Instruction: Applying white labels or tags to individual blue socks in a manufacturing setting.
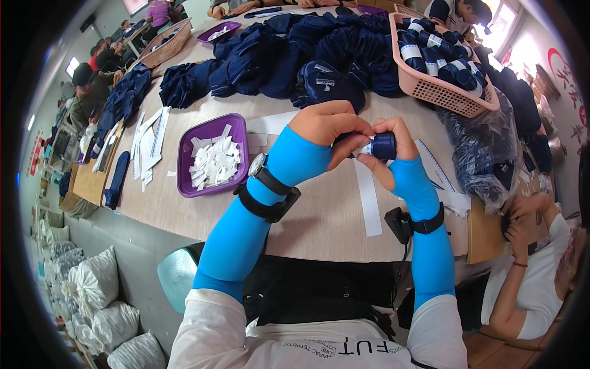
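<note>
Above the table, both my hands are on a small rolled piece of navy cloth point(384, 146) with a white paper band round it. My right hand point(401, 144) grips the roll from the right, fingers over the top and thumb below. From the left, my left hand point(329, 130) pinches the band's side of the roll; its fingertips partly hide that end. Left of my hands stands a purple basket point(184, 167) of small white paper slips point(215, 161). A pile of folded navy cloth pieces point(258, 58) lies just beyond.
A pink basket point(445, 92) full of banded navy rolls stands far right, beside a clear plastic bag point(482, 147) of navy pieces. Paper strips point(369, 203) lie on the table point(307, 230). A co-worker point(531, 264) sits at right; white sacks point(95, 283) lie on the floor.
</note>
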A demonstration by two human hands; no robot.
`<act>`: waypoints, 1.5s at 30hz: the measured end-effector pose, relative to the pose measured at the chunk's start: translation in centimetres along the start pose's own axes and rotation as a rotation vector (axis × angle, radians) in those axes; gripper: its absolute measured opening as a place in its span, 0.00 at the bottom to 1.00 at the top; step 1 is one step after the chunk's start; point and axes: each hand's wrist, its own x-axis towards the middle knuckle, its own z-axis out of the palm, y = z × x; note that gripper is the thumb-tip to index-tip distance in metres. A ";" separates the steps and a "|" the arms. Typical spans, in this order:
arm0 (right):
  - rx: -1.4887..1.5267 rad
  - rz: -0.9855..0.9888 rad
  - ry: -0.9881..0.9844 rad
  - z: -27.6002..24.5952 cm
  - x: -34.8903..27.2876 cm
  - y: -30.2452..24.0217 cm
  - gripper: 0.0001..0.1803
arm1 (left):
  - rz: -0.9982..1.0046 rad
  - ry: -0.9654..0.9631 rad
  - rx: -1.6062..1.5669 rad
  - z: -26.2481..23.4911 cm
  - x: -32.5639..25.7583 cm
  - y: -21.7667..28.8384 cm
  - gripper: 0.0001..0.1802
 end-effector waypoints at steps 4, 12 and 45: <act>0.016 -0.006 0.013 -0.1 0.0 0.0 0.31 | 0.074 0.053 0.069 0.4 -0.2 0.2 0.09; 0.006 -0.025 0.015 -0.2 0.1 0.1 0.30 | 0.106 0.054 0.107 0.4 -0.1 0.1 0.09; 0.403 0.228 0.200 -0.3 0.3 0.3 0.21 | 0.279 0.225 0.179 2.7 0.2 0.4 0.13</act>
